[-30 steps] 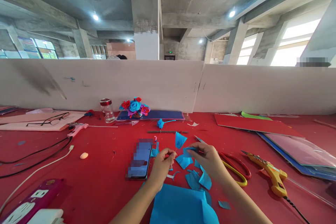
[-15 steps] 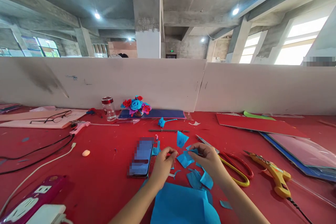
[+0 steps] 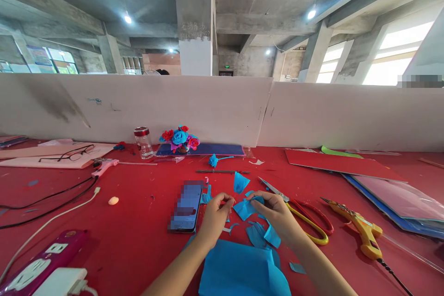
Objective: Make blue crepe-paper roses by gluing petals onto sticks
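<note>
My left hand (image 3: 218, 215) is closed in a pinch above the table, right of the phone (image 3: 187, 208). What its fingertips hold, if anything, is too small to make out. Across from it, my right hand (image 3: 275, 208) pinches a small blue paper piece (image 3: 257, 200) between thumb and fingers. Cut blue pieces (image 3: 244, 210) lie beneath and between the hands, with another petal-shaped cutting (image 3: 240, 182) just beyond. A larger blue sheet (image 3: 239, 268) rests nearer to me, between my forearms. Scissors with red and yellow handles (image 3: 308, 222) lie beside my right hand.
A yellow glue gun (image 3: 364, 233) lies at the right, its cord running forward. Toward the back are a blue paper flower on a stem (image 3: 214, 161), a thin dark rod (image 3: 222, 171), a flower bouquet (image 3: 180, 138) and a glass jar (image 3: 143, 143). A power strip (image 3: 45, 263) sits front left.
My right hand's fingers have shifted slightly, and the blue piece at them shows a little more. My left hand stays in nearly the same pinch. The things on the table have not moved.
</note>
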{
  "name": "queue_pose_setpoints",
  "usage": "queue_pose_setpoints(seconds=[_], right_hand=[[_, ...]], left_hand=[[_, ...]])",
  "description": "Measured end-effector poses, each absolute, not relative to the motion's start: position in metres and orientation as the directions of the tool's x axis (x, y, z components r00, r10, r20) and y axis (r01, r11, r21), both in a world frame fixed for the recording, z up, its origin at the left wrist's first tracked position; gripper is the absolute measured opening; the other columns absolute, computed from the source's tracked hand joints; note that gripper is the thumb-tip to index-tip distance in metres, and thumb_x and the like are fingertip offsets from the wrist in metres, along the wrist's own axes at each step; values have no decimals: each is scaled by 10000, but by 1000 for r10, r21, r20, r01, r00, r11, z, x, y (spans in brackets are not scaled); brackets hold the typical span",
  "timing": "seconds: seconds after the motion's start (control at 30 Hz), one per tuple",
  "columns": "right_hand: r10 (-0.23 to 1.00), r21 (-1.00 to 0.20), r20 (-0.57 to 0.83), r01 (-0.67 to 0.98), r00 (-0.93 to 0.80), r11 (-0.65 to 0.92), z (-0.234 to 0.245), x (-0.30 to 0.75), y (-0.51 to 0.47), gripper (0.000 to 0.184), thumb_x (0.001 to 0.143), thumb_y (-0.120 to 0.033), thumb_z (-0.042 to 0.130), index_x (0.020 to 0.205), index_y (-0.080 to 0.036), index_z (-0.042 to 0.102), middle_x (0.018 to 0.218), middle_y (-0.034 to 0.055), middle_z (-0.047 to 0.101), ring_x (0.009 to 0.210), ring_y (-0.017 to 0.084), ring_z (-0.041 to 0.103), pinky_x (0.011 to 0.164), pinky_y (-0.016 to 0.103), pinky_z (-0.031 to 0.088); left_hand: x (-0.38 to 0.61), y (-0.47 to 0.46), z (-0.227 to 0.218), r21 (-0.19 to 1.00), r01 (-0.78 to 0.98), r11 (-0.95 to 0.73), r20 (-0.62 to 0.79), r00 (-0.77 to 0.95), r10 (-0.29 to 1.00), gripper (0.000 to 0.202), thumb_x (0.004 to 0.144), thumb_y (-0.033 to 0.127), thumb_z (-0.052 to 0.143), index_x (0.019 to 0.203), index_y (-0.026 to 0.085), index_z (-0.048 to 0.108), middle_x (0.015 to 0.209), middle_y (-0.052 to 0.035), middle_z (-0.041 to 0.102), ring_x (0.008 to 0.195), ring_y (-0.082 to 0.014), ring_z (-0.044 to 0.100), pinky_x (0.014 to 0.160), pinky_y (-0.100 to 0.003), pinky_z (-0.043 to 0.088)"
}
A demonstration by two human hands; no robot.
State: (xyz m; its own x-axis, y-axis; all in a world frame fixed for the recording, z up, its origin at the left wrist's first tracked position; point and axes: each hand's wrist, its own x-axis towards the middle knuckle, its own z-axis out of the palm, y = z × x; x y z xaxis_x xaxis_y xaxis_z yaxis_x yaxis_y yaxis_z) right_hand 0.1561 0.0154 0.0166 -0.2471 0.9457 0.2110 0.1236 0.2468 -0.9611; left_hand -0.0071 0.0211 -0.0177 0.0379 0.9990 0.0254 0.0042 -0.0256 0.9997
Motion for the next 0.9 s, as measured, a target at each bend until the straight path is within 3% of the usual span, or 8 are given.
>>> queue_pose_setpoints(seconds=[0.13,0.23,0.3,0.37,0.43,0.5,0.6,0.9], right_hand=[[947,-940,251,185,-200,288,13,154,15,241,720,-390,626,708,-169,530,597,-28,505,518,96,443,484,219,385],[865,-806,474,312,-167,502,6,158,14,182,757,-307,608,687,-180,499,607,-18,512,521,101,461,474,219,405],[685,-561,688,422,-240,712,2,162,12,75,808,-210,552,741,-178,543,700,23,575,619,128,526,555,242,458],[452,-231,802,495,-390,837,-1,165,10,104,838,-125,492,825,-177,582,770,51,612,698,148,560,628,267,486],[287,33,805,523,-519,852,-3,167,7,162,846,-83,464,899,-160,595,776,65,632,720,161,579,653,283,501],[208,183,787,542,-581,821,-5,168,5,184,851,-71,449,934,-141,598,768,70,646,717,170,595,659,293,513],[182,246,786,569,-591,785,-8,167,4,201,858,-65,433,941,-134,602,782,71,661,726,175,608,692,315,522],[207,225,784,578,-585,784,-4,158,3,210,872,-90,422,910,-139,622,713,71,646,659,165,603,624,291,539]], left_hand=[[-7,18,-14,1000,-8,-23,24,59,998,251,727,426,540,718,175,538,533,69,349,484,-86,305,470,-199,279],[-8,16,-12,999,-14,-30,31,66,997,239,738,409,535,712,171,536,533,68,342,487,-84,303,470,-200,271],[-7,16,-11,999,-33,-26,29,79,996,242,742,412,537,713,172,528,531,71,332,482,-81,296,464,-201,252],[-7,16,-12,997,-75,-7,14,97,995,256,738,425,548,726,169,525,535,74,328,478,-77,288,463,-201,241],[-6,16,-13,992,-123,14,0,114,993,276,727,435,563,746,163,529,548,71,341,481,-73,287,471,-202,247],[-4,15,-12,988,-151,29,-10,123,992,296,714,448,577,754,158,531,561,66,363,484,-69,293,478,-203,255],[-2,12,-9,983,-177,53,-30,134,991,329,685,478,598,738,161,528,562,62,386,481,-67,304,479,-204,253],[3,3,3,948,-294,120,-74,163,984,346,588,464,678,705,164,551,607,48,427,511,-67,336,517,-204,305]])
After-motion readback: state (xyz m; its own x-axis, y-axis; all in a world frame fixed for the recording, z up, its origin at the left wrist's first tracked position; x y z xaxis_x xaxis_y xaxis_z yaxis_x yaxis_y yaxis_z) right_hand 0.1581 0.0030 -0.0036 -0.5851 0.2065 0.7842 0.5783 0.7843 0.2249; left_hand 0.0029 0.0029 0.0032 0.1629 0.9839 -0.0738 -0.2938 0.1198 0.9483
